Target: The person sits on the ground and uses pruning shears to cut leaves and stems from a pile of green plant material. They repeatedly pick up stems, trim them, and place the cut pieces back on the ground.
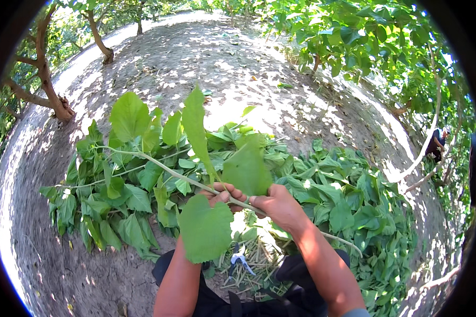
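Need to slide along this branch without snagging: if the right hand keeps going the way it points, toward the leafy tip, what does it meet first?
The right hand grips the leafy branch and points left along it. First in line are the left hand's fingers, almost touching it, with a large leaf just above. Depth is hard to judge.

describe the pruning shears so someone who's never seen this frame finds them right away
Start at the big heap of cut green leaves on the dirt, then drop to the person's lap, between the two forearms. There, on a litter of stripped pale stems, lie the pruning shears: the only pale, metallic thing among the greenery.
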Tool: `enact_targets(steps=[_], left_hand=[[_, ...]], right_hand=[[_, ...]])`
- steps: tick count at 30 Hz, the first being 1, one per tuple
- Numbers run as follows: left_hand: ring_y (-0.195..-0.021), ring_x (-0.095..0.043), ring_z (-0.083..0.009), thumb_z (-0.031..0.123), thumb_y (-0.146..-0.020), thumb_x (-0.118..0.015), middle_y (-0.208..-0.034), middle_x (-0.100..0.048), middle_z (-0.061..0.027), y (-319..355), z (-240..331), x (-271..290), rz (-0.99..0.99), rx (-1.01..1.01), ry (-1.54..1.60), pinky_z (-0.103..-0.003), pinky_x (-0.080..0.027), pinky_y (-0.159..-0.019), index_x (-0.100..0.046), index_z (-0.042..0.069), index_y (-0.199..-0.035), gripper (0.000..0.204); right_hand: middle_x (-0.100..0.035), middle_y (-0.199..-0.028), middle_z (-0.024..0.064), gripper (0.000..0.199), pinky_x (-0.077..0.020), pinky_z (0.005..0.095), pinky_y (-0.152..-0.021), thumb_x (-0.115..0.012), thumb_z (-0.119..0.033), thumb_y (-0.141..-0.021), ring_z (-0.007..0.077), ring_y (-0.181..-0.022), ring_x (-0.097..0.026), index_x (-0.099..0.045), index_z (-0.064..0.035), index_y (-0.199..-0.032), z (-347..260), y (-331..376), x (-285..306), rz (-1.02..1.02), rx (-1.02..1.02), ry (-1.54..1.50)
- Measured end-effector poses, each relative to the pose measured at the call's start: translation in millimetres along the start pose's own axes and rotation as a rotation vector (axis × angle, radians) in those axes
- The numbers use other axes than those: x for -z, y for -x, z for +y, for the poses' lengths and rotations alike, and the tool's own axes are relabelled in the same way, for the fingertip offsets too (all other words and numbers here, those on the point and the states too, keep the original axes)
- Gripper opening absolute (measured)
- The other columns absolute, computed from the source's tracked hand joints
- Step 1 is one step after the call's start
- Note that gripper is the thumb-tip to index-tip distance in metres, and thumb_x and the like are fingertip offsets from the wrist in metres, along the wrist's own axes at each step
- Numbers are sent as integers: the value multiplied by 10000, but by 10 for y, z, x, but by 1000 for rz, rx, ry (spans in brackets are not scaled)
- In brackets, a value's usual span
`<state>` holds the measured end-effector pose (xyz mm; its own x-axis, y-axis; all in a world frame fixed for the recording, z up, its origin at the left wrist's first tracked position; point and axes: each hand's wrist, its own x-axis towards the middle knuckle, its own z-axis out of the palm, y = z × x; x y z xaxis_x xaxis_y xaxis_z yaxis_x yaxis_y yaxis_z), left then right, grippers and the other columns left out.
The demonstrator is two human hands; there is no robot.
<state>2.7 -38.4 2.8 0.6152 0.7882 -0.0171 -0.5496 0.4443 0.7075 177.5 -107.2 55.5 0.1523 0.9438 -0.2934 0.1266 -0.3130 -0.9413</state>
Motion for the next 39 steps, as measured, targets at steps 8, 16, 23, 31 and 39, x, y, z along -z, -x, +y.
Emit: enact_targets(steps=[8, 16, 23, 31, 39], left_hand=[[-916, -666, -231, 157, -903, -638, -962, -632, -79, -39, -1, 63, 131, 15, -61, -317, -589, -738, -572, 27, -1077, 226], [-888, -669, -239, 142, -924, -602, -937, -642, -100, -92, -133, 108, 123, 33, -81, -318, -591, -731, -564, 9, -1069, 200], [-824, -682, -254, 198, -918, -611, -960, -659, -158, -137, -251, 231, -27, 63, -228, -350, -597, -714, -571, -28, -1105, 296], [-775, -666, -209, 229, -871, -659, -949, -661, -118, -174, -330, 359, 39, 69, -454, -318, -572, -661, -589, -3, -1133, 357], [-833, -618, -136, 161, -866, -627, -936, -652, -65, -105, -284, 324, -22, 84, -640, -290, -505, -703, -609, 15, -1100, 277]], right_hand=[[-581, -701, 32, 200, -420, 299, -615, -593, -182, -934, 127, -643, -518, -629, 15, -938, 179, -2, -60, 229, 133, -255], [-623, -797, 28, 211, -485, 282, -676, -575, -188, -957, 120, -715, -566, -629, 12, -996, 38, 87, -107, 318, 297, -212], [-633, -842, 19, 221, -494, 303, -686, -547, -187, -964, 108, -764, -569, -611, 9, -1045, 10, 4, -279, 304, 408, -223], [-616, -789, 21, 218, -440, 276, -560, -525, -188, -969, 104, -655, -553, -614, 4, -1023, -88, -138, -500, 308, 272, -346], [-640, -828, 49, 186, -467, 276, -580, -565, -139, -943, 119, -658, -569, -609, 17, -1034, -2, -155, -546, 193, 260, -453]])
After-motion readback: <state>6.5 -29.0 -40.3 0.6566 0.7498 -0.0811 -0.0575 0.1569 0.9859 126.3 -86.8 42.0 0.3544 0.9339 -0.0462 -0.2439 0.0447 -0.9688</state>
